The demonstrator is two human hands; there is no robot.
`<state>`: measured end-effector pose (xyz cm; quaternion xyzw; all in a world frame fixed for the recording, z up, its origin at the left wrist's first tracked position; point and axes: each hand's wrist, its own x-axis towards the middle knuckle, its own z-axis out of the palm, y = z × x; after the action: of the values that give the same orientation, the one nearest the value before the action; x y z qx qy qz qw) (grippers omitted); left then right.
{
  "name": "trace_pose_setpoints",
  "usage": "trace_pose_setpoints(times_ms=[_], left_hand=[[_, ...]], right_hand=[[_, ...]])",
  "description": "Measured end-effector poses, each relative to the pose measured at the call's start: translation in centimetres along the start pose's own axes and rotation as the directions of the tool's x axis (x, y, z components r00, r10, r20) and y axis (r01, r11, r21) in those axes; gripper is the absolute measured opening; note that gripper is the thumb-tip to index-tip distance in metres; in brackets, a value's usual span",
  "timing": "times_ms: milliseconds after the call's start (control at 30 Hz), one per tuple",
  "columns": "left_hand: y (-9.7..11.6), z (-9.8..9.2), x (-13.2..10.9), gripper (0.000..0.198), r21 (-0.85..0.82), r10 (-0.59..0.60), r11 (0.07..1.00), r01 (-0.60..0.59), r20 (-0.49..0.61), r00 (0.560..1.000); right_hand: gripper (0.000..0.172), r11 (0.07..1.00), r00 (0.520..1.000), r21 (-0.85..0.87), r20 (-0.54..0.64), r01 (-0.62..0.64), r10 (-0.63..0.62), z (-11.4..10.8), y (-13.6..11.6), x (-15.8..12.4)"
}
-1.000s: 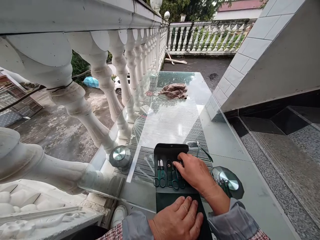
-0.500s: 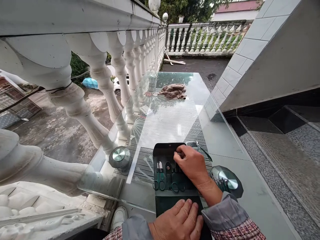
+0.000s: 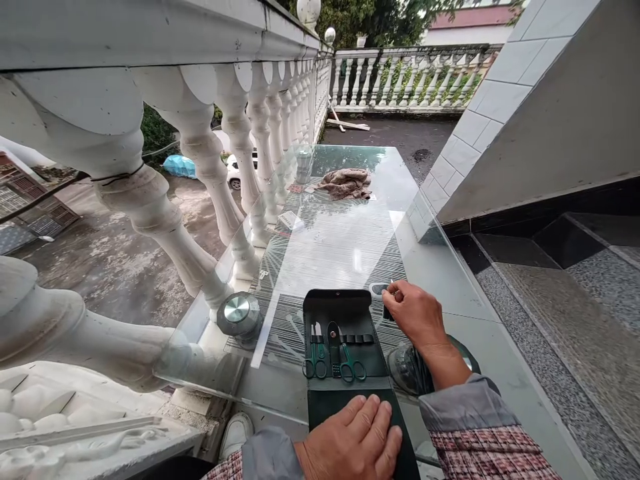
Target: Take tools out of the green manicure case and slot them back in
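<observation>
A dark green manicure case (image 3: 345,333) lies open on the glass table (image 3: 345,233) in front of me. Green-handled scissors (image 3: 350,367) and other small tools sit in its loops. My left hand (image 3: 357,440) lies flat, fingers together, on the case's near flap. My right hand (image 3: 417,313) is to the right of the case, fingers pinched on a small dark tool whose metal tip shows at the fingertips. A small grey tool (image 3: 379,289) lies on the glass just beside those fingers.
White balusters (image 3: 200,167) line the table's left side. A round metal table fitting (image 3: 241,312) sits at the near left. A brown cloth (image 3: 347,182) lies at the far end. A tiled wall (image 3: 525,113) and dark steps rise to the right.
My right hand has lifted a small tool out of the case's loops and carried it to the right, onto the glass beside the case. My left hand has stayed on the flap.
</observation>
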<state>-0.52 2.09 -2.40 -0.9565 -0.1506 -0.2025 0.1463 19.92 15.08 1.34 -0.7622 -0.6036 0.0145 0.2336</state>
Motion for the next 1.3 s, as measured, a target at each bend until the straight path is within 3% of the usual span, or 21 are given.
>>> trace_pose_setpoints(times_ms=[133,300,433,500,567,667,800,967,1167,1300], left_hand=[[0.0,-0.2,0.0,0.049,-0.003,0.007,1.000,-0.007,0.040,0.999],[0.0,-0.3,0.0,0.047,-0.004,-0.006,1.000,0.006,0.006,1.000],[0.0,-0.3,0.0,0.051,0.010,0.008,1.000,-0.008,0.035,0.999],[0.0,-0.2,0.0,0.051,0.005,0.015,1.000,-0.016,0.028,0.999],[0.0,-0.1,0.0,0.050,-0.003,0.019,1.000,-0.019,0.005,1.000],[0.0,-0.1,0.0,0.048,-0.006,0.021,1.000,-0.021,-0.012,1.000],[-0.2,-0.4,0.2,0.046,-0.020,0.016,1.000,-0.016,-0.008,1.000],[-0.3,-0.7,0.3,0.047,-0.033,0.042,0.999,-0.041,0.044,0.998],[-0.3,-0.7,0.3,0.050,-0.053,0.043,0.998,-0.039,0.071,0.997],[-0.4,-0.7,0.3,0.051,-0.046,0.061,0.997,-0.058,0.075,0.995]], right_hand=[[0.014,0.991,0.999,-0.134,0.046,0.025,-0.019,0.1,0.5,0.2],[0.022,0.964,1.000,-0.266,0.009,-0.003,0.006,-0.6,1.4,0.0],[0.021,0.977,0.983,-0.132,-0.059,0.167,-0.176,-2.2,0.0,-2.1],[0.017,0.948,0.949,0.078,0.038,0.309,-0.313,-3.0,-1.3,-3.8],[0.015,0.909,0.882,0.239,0.252,0.342,-0.399,-3.5,-2.4,-5.6],[0.009,0.914,0.779,0.250,0.480,0.320,-0.404,-3.8,-3.3,-7.4],[0.007,0.908,0.697,0.256,0.582,0.332,-0.420,-4.1,-3.3,-7.9],[0.012,0.874,0.668,0.265,0.565,0.408,-0.483,-4.3,-3.1,-8.0],[0.017,0.820,0.682,0.212,0.467,0.532,-0.563,-3.4,-2.8,-9.0],[0.016,0.793,0.655,0.354,0.448,0.496,-0.609,-4.5,-2.9,-9.2]])
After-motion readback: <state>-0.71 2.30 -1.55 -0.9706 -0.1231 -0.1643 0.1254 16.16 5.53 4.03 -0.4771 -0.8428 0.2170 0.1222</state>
